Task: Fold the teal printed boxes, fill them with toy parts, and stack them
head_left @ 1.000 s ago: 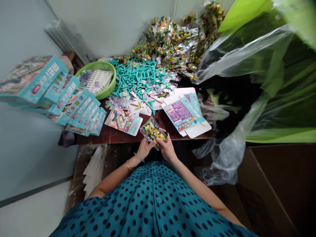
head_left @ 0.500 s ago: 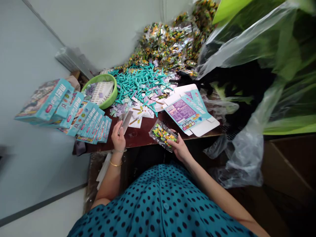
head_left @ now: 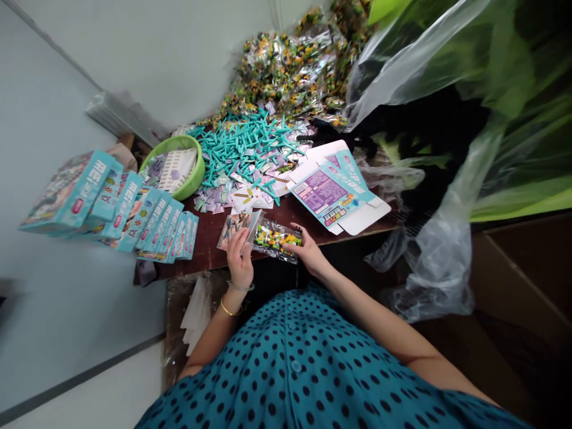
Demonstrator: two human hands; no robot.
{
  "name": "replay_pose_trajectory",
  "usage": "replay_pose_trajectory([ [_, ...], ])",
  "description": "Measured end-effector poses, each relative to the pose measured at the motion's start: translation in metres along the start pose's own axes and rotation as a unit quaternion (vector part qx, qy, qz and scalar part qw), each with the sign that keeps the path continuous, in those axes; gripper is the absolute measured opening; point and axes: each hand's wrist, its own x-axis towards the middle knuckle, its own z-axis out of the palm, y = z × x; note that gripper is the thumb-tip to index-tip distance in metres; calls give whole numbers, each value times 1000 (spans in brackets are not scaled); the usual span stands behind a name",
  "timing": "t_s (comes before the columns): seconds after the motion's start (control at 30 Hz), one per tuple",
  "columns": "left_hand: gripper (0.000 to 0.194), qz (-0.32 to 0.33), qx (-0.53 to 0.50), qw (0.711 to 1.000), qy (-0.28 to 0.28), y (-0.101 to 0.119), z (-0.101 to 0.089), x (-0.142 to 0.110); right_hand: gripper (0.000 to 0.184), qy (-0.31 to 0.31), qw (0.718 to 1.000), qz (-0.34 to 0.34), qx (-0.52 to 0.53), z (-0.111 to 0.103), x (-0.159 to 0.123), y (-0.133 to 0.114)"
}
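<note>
My left hand [head_left: 240,260] has its fingers closed on a thin, glossy booklet [head_left: 227,228] with a colourful picture, partly covered by the fingers. Close beside it, my right hand [head_left: 309,251] pinches a clear plastic bag [head_left: 272,239] of small green, orange, yellow and black pieces. The bag's left end meets the booklet; whether it lies over or under it I cannot tell. Past the hands, small printed cards [head_left: 245,198] lie on the dark red table [head_left: 210,238].
Flattened turquoise boxes [head_left: 333,190] lie at the right. Filled turquoise boxes [head_left: 129,208] stand in a row at the left, by a green basket [head_left: 199,173]. Turquoise sticks [head_left: 241,140] and bagged pieces [head_left: 286,71] are heaped behind. Clear plastic [head_left: 440,274] hangs at the right.
My left hand has moved right and turned the booklet so its picture shows. My right hand has brought the bag left, against the booklet. The view has shifted slightly.
</note>
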Motion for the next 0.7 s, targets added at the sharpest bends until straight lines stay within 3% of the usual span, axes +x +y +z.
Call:
replay_pose_trajectory([
  [0.17, 43, 13, 16, 999, -27, 0, 7, 0, 92, 18, 997, -15, -69, -8, -6, -10],
  [0.27, 44, 13, 36, 998, -57, -2, 11, -4, 91, 2, 994, -48, -94, -2, -18, -24],
  [0.43, 46, 17, 46, 997, -56, -4, 8, -5, 91, -13, 987, -122, -106, 12, -22, -36],
  [0.6, 46, 4, 19, 999, -43, -6, 1, 2, 86, -27, 999, -2, -45, 26, 13, -16],
  [0.7, 47, -10, 21, 998, -53, -9, -2, 3, 86, -23, 999, -4, -37, 40, 31, -6],
])
